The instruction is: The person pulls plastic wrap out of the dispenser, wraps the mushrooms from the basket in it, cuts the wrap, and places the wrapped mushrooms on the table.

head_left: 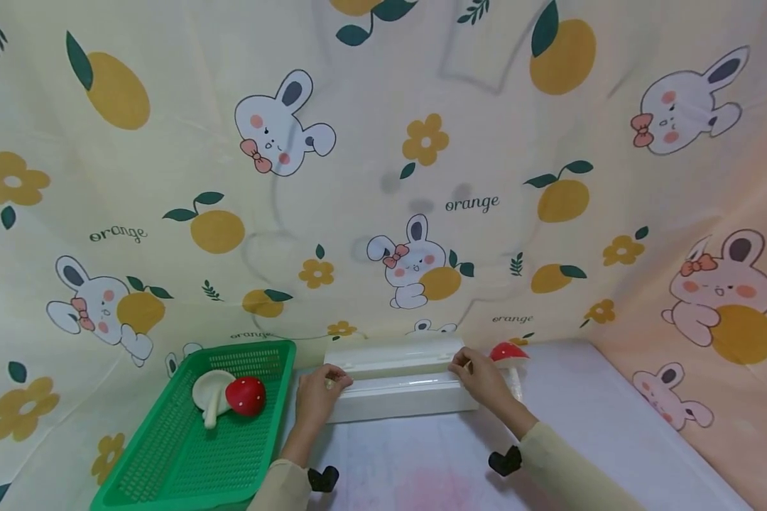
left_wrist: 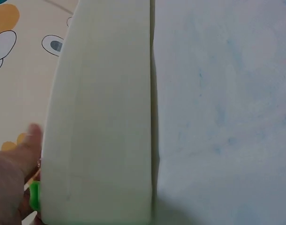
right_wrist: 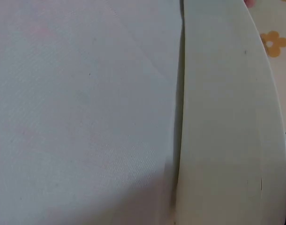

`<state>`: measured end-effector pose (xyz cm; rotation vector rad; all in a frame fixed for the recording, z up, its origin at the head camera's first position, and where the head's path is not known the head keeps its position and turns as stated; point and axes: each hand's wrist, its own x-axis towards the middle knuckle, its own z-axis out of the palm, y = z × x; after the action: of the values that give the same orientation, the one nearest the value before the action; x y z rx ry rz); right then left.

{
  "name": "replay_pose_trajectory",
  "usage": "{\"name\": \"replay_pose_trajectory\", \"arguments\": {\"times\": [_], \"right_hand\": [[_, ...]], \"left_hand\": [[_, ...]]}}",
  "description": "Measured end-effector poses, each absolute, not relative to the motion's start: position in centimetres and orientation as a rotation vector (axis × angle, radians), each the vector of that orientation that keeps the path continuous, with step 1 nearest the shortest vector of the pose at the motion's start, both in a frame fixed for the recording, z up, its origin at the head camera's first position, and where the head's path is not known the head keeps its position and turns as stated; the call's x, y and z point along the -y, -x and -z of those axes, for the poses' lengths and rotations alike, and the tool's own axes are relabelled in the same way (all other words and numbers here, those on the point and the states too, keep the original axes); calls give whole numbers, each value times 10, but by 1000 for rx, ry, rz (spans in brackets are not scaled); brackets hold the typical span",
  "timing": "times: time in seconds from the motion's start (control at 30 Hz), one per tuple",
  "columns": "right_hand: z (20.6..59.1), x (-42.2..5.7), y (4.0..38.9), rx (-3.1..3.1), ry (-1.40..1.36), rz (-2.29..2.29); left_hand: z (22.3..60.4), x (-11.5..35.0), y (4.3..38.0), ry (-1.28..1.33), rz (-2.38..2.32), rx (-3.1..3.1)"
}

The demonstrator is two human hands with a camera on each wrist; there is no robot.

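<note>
A long white box (head_left: 403, 399) lies crosswise on the table with its lid (head_left: 396, 351) raised at the back. It looks like a cling film dispenser. Glossy clear film (head_left: 415, 380) shows along the opening between the hands. At the box's left end, my left hand (head_left: 318, 399) pinches with thumb and fingertips at the film's edge. My right hand (head_left: 482, 380) pinches likewise near the right end. Both wrist views are filled mostly by the box's smooth front; the left wrist view catches part of the left hand (left_wrist: 16, 173), while the right fingers are largely hidden.
To the left stands a green basket (head_left: 185, 468) holding a white mushroom-shaped piece (head_left: 212, 394) and a red white-dotted cap (head_left: 246, 396). Another red dotted cap (head_left: 508, 350) shows behind my right hand. Patterned cloth (head_left: 358, 177) hangs behind the white-covered table (head_left: 633, 426).
</note>
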<state>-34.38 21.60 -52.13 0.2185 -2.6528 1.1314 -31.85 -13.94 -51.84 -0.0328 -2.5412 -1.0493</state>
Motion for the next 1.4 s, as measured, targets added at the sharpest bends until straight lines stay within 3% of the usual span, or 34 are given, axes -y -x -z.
{"name": "replay_pose_trajectory", "arguments": {"times": [1.4], "right_hand": [[488, -219, 344, 2552, -227, -1296]], "left_hand": [[467, 145, 329, -168, 1185, 2620]]}}
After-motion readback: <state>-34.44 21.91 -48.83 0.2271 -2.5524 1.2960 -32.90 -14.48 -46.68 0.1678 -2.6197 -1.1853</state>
